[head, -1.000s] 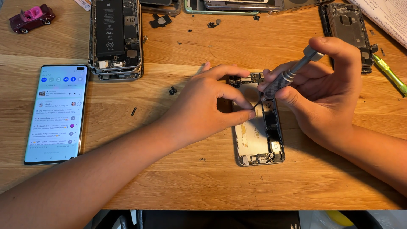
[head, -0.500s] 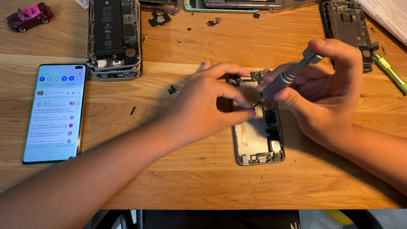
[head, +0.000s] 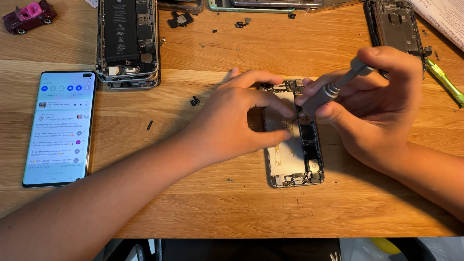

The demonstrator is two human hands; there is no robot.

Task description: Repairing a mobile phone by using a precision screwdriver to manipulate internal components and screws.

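The opened silver phone chassis with its exposed boards [head: 294, 150] is lying flat on the light wooden tabletop [head: 232, 203], and it is being steadied by the left hand [head: 232, 121], whose thumb and fingers are being pressed against the chassis's left edge and upper part, seemingly so that it is not shifted under the tool. The grey metal precision screwdriver [head: 333, 87] is being pinched between the thumb and fingers of the right hand [head: 377, 104], closed firmly round its shaft, with a fingertip being rested on the rear cap; its tip is being held slanted down into the chassis's upper middle, though the exact point touched cannot be told. Left of the chassis, a lit smartphone with a pale blue list screen [head: 60, 128] is being kept face up, probably for reference. Beyond the chassis to the upper left, a stack of opened phones with a black rectangular battery bearing a white label [head: 126, 41] is being stored, and farther left a small pink toy car [head: 29, 15] is lying. At the far right, a green-handled tool [head: 444, 82] is resting.
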